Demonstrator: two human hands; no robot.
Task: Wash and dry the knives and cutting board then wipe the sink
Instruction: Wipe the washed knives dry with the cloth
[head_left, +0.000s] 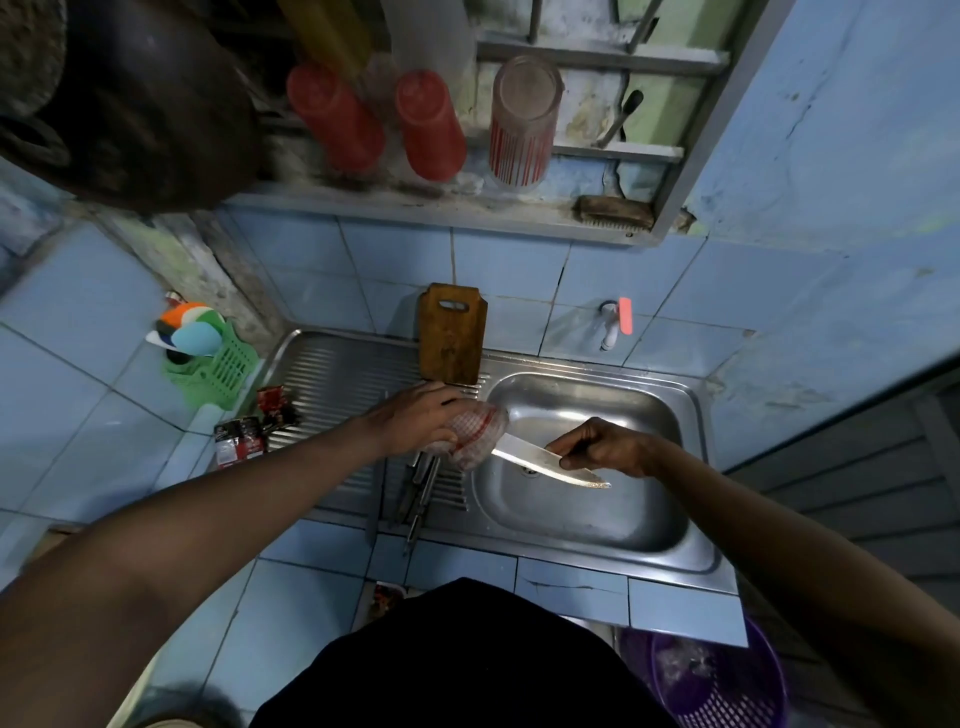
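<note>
Knife (550, 462) blade hangs level over the sink (582, 467) basin, its tip pointing toward the right. The right hand (605, 448) pinches the blade from above with curled fingers near the middle. The left hand (415, 415) grips a red-checked cloth (480, 436) bunched around the handle end of the knife, at the edge between basin and draining board. More knives (418, 493) lie on the ribbed draining board just under the left hand, handles toward the person. A wooden cutting board (451, 332) leans upright against the tiled wall behind the draining board, close behind the left hand. A white tap (615, 322) with a red lever sticks out of the wall above the basin. Left of the sink on the tiled desk stand a green basket (218, 369) of coloured utensils and some dark sachets (249, 431). Two red cups (384, 124) and a striped glass (522, 122) sit upside down on the window shelf above. A purple basket (722, 686) stands on the floor at lower right.
</note>
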